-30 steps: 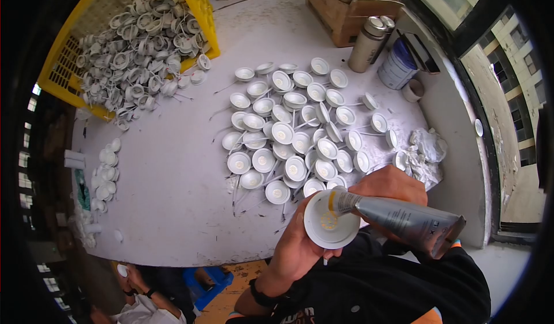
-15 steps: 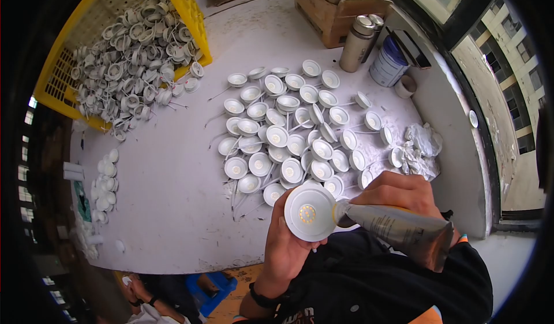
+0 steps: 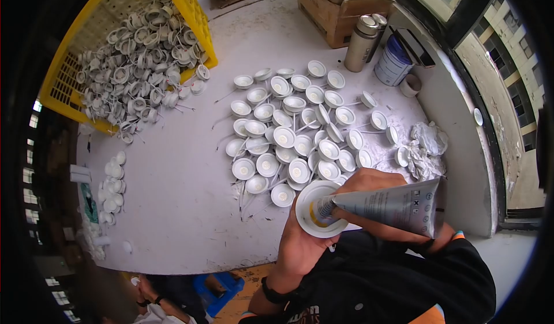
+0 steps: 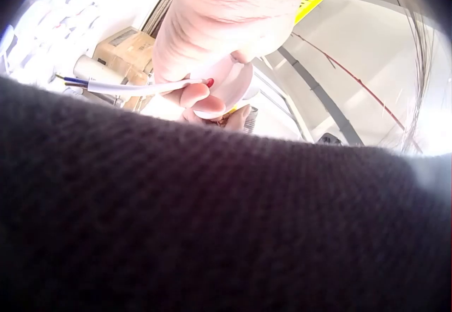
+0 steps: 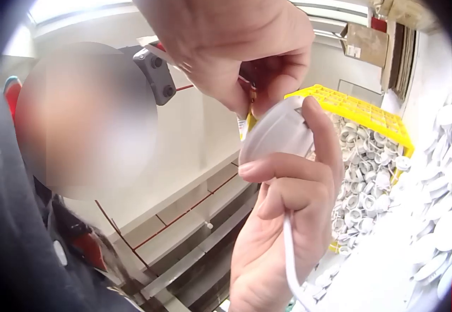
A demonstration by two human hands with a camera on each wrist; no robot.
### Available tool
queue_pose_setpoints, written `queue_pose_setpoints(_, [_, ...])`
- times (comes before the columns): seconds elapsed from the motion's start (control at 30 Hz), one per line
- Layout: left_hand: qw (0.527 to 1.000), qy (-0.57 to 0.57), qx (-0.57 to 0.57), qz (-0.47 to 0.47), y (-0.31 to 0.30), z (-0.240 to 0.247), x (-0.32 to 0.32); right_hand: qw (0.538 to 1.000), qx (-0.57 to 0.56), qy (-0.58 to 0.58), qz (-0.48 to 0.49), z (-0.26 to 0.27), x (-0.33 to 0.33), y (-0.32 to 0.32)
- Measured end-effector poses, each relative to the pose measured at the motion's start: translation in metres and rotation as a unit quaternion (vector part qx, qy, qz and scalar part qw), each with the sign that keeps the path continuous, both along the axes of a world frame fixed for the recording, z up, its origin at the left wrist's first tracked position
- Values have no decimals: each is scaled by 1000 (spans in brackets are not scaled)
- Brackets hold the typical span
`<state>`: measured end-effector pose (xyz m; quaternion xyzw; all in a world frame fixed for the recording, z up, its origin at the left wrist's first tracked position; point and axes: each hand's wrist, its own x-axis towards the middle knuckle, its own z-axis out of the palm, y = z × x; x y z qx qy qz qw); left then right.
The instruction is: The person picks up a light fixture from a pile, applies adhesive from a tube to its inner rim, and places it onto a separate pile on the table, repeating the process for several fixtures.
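In the head view my left hand (image 3: 297, 249) holds a white, dish-shaped downlight (image 3: 308, 196) by its outside, open face up. Its white cable (image 4: 134, 88) trails off in the left wrist view, with bare blue and brown wires at the end. My right hand (image 3: 378, 181) grips a silver squeeze tube (image 3: 398, 205) whose nozzle reaches over the dish and hides part of its inside. The right wrist view shows left fingers spread round the back of the downlight (image 5: 277, 132). Beyond my hands, many similar downlights (image 3: 284, 136) lie clustered on the table.
A yellow crate (image 3: 205, 26) spilling over with white ring-shaped parts stands at the back left. Small white domes (image 3: 112, 185) lie along the left edge. Metal flasks (image 3: 360, 44), a blue-and-white tub (image 3: 393, 61) and crumpled plastic (image 3: 430, 139) are on the right. Another person's hands (image 3: 147, 289) show at lower left.
Half a second ago the nozzle was at the dish's right rim, with the yellow LED dots in view. Now it reaches inside over the dish again, and the tube is tilted differently.
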<state>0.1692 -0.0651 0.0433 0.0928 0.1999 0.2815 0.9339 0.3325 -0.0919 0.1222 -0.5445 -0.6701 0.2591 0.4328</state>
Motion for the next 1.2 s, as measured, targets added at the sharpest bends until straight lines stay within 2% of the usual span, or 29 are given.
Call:
queue_pose_setpoints(0.03, [999,-31,1,-12,0,-2,0,1000,0,1,-1,-3,1,1])
queue_pose_setpoints(0.1, [1000,-24,9,-11,0,1,0,997,23,-71,-12,-6,2,4])
queue_pose_setpoints(0.33, [1000,-17,11,10,0,0,-9,997,39,-62,-31,-6,0,0])
queue_pose_setpoints(0.4, [999,4,15,45,7,-8,-20,987,-19,129,-90,-10,0,-8])
queue_pose_setpoints(0.47, [989,93,43,106,21,-19,-37,991,9,99,-85,-19,5,-11])
queue_pose_setpoints(0.53, [957,226,88,161,39,-42,-65,977,-71,165,-111,-25,7,-17])
queue_pose_setpoints(0.57, [932,290,113,185,49,-63,-84,977,-72,171,-103,-27,6,-19])
queue_pose_setpoints(0.63, [883,414,127,182,68,-107,-131,948,-119,255,-148,-32,6,-22])
queue_pose_setpoints(0.67, [880,417,126,187,76,-128,-154,929,-144,294,-171,-33,7,-23])
queue_pose_setpoints(0.73, [781,590,104,176,89,-166,-196,938,-135,277,-158,-36,9,-21])
queue_pose_setpoints(0.77, [779,592,105,178,95,-178,-210,937,-146,276,-158,-37,10,-20])
queue_pose_setpoints(0.83, [715,671,121,154,103,-197,-231,935,-158,277,-157,-39,9,-18])
queue_pose_setpoints(0.97, [707,681,106,157,115,-226,-252,934,-158,275,-163,-45,10,-13])
queue_pose_setpoints(1.03, [516,806,199,211,122,-248,-259,940,-144,263,-161,-47,9,-11])
queue_pose_setpoints(1.07, [515,806,200,211,121,-236,-248,930,-158,286,-167,-47,9,-11])
queue_pose_setpoints(1.13, [189,880,386,204,119,-190,-193,919,-171,309,-173,-45,10,-8])
queue_pose_setpoints(1.2, [438,757,449,183,130,-176,-160,915,-183,318,-168,-45,9,-5])
